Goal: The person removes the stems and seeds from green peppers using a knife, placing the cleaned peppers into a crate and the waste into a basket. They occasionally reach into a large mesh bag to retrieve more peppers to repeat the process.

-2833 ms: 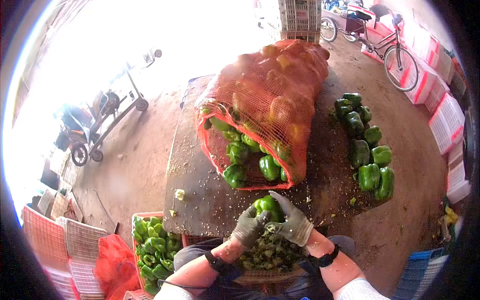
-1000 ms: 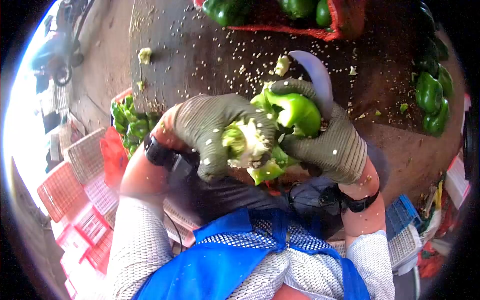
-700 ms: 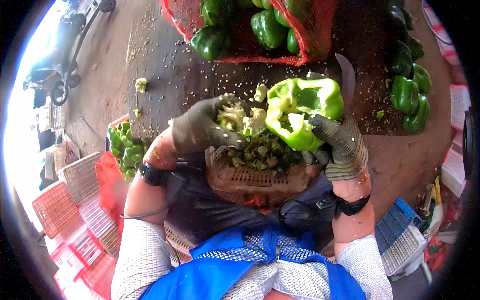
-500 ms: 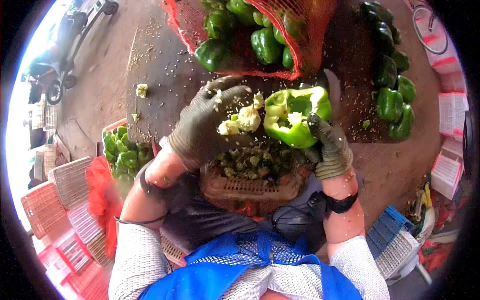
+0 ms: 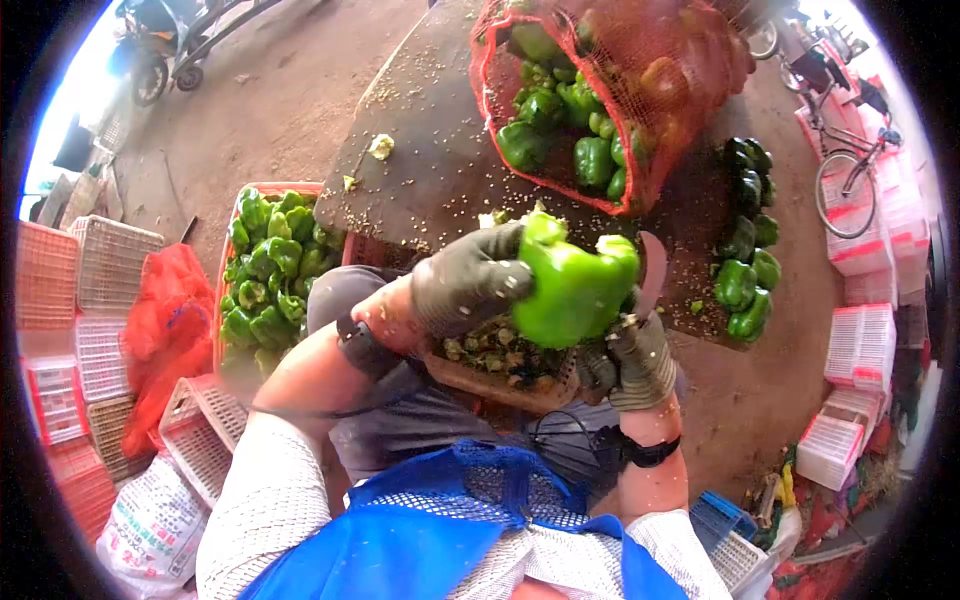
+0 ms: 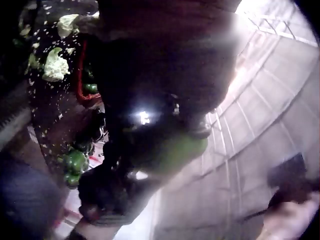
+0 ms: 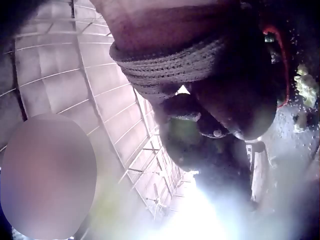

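A hollowed green bell pepper (image 5: 568,295) is in front of the body in the head view, its cut side facing up and away. My gloved left hand (image 5: 468,280) grips it from its left side, fingers at the wall. My gloved right hand (image 5: 642,365), below and right of the pepper, holds a knife whose curved blade (image 5: 653,272) points up beside it; the handle is hidden. Beneath both hands, a crate (image 5: 500,385) of pepper cores sits between the legs. Both wrist views are dark, the pepper (image 6: 180,155) showing as a green patch in the left one.
A red mesh bag (image 5: 690,90) spilling whole peppers lies on the seed-strewn board (image 5: 400,205). Several peppers (image 5: 737,285) line the right edge. At the left stands an orange crate (image 5: 221,310) of peppers, with stacked baskets (image 5: 118,265) beyond. Pale core scraps (image 5: 381,147) dot the board.
The core pieces have left my left hand, which now holds the pepper that my right hand was holding. The right hand keeps the knife, lower. The head view has swung toward the left crate.
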Demonstrator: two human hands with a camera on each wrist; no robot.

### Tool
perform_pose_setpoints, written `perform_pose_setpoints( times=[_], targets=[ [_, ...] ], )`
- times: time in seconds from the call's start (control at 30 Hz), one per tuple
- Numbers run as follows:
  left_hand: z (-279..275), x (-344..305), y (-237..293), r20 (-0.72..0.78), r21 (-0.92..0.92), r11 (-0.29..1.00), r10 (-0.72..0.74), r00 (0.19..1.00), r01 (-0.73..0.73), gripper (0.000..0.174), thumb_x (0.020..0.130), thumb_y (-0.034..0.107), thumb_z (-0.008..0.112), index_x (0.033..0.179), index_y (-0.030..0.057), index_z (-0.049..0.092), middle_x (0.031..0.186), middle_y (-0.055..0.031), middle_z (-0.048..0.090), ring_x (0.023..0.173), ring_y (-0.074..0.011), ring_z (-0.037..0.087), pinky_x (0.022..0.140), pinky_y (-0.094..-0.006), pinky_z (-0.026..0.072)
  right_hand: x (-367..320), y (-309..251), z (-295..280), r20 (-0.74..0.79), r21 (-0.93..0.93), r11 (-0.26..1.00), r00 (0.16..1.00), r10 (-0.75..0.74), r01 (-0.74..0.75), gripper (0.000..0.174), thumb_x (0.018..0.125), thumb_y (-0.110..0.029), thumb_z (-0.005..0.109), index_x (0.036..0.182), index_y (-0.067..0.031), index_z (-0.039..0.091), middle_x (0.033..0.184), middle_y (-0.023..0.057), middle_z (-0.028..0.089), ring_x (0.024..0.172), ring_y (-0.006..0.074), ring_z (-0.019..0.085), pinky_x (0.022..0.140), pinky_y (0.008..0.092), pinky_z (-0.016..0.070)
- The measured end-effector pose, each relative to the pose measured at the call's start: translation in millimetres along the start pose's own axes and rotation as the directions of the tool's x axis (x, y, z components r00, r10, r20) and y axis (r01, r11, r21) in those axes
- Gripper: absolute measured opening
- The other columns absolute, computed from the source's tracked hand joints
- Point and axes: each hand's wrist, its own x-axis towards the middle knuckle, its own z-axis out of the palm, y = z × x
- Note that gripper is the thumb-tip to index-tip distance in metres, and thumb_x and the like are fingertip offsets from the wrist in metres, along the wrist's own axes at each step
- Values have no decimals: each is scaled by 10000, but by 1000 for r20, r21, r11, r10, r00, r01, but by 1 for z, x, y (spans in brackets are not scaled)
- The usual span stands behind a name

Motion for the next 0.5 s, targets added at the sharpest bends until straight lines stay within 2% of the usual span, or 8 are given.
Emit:
perform_pose_setpoints(
  times=[0.03, 0.13, 0.2, 0.3, 0.33, 0.37, 0.43, 0.5],
  targets=[
    [1, -7, -1, 20, -47, 998, 37, 999, -36, 563, 876, 292, 692, 1315, 20, 468, 1259, -101, 576, 1154, -199, 562, 1015, -363, 432, -7, -6, 15, -27, -13, 1000, 1000, -1, 1, 650, 764, -401, 796, 1219, -24, 524, 897, 13, 617, 606, 84, 550, 481, 224, 429],
    [9, -28, -2, -13, 363, 919, 171, 985, -155, 645, 848, 206, 699, 1395, 28, 407, 1333, -123, 535, 1219, -225, 524, 1022, -381, 439, -24, -12, 26, -21, -115, 993, 999, -30, 27, 589, 767, -340, 796, 1196, -28, 541, 871, 23, 628, 528, 87, 519, 457, 220, 416],
    [2, -21, -19, -80, -176, 983, 46, 996, -59, 622, 874, 185, 655, 1412, 28, 387, 1343, -131, 523, 1224, -225, 516, 1020, -381, 441, -45, -17, 27, -146, -109, 992, 988, 42, -59, 541, 772, -296, 788, 1182, -33, 552, 863, 31, 640, 504, 87, 511, 459, 219, 420],
    [3, -23, -12, -77, 468, 873, 194, 978, -137, 640, 872, 178, 640, 1436, 49, 367, 1366, -145, 500, 1231, -224, 501, 1040, -379, 417, -59, -26, 24, -124, -400, 917, 992, -38, -15, 456, 818, -189, 717, 1206, -40, 530, 857, 53, 650, 548, 113, 550, 507, 247, 468],
    [17, -31, -8, -84, 401, 916, 11, 996, 24, 739, 816, 180, 709, 1454, 80, 350, 1361, -151, 505, 1227, -227, 503, 1041, -377, 415, -59, -26, 48, -71, -466, 877, 983, -172, 120, 598, 827, -191, 710, 1324, -60, 405, 867, 63, 648, 599, 133, 573, 525, 262, 480],
    [13, -30, -23, 58, 834, 503, 327, 943, -226, 844, 742, 202, 784, 1455, 86, 347, 1332, -150, 530, 1207, -224, 514, 1028, -368, 424, -59, -27, 71, -17, -525, 813, 953, -303, 250, 749, 835, -194, 703, 1443, -80, 280, 878, 73, 646, 651, 153, 595, 542, 277, 493],
    [34, -50, -24, -6, 634, 758, 203, 979, -153, 915, 684, 274, 834, 1440, 69, 362, 1321, -138, 541, 1190, -208, 519, 1021, -356, 424, -66, -27, 107, 84, -752, 592, 932, -352, 291, 930, 840, -285, 712, 1499, -127, 74, 842, 87, 636, 628, 153, 587, 515, 282, 477],
    [21, -52, -43, 30, 343, 914, 218, 975, -215, 833, 694, 224, 792, 1406, 61, 391, 1272, -118, 560, 1165, -203, 529, 999, -351, 441, -58, -15, 76, 77, -796, 580, 979, -191, 176, 623, 862, -342, 679, 1318, -31, 391, 787, 58, 621, 575, 137, 568, 470, 258, 440]
  ],
)
